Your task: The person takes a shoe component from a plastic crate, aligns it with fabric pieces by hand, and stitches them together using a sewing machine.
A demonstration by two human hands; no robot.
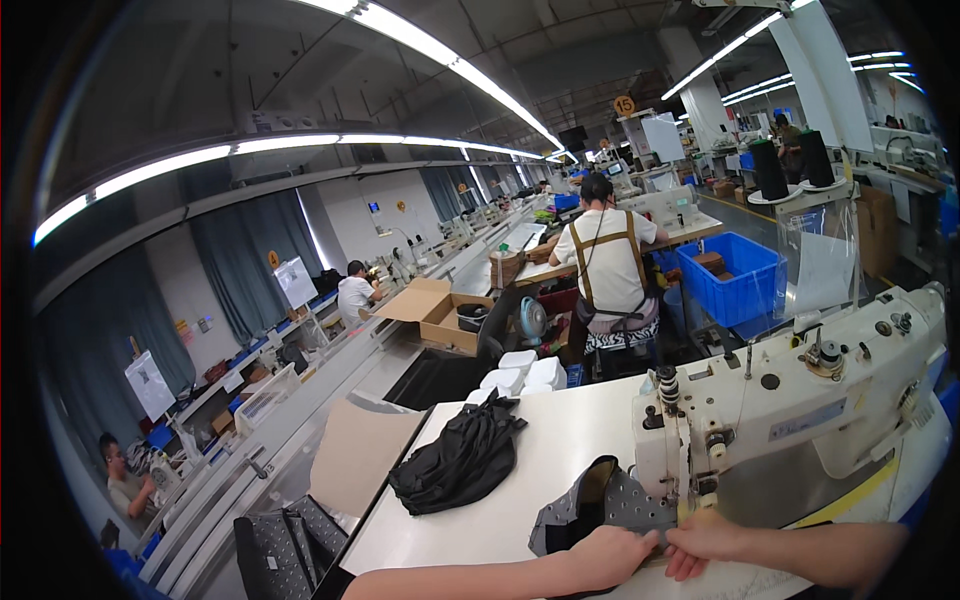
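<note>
At the lower right, my left hand (pixel 612 555) and my right hand (pixel 700 542) meet at a white sewing machine (pixel 770 410), just below and in front of its needle area. Both have closed fingers on a grey patterned fabric piece (pixel 572 515), which has dots, a dark lining and an open, raised end left of the machine head. The fingertips partly hide the edge they grip. A crumpled black fabric bundle (pixel 455 460) lies on the white tabletop (pixel 410 540), left of that piece.
A beige sheet (pixel 355 455) and patterned pieces (pixel 285 550) lie left of my table. Beyond are white packets (pixel 510 372), a cardboard box (pixel 445 318), a blue crate (pixel 730 280) and thread cones (pixel 770 170). A co-worker (pixel 610 270) sits ahead; others work at left and back right.
</note>
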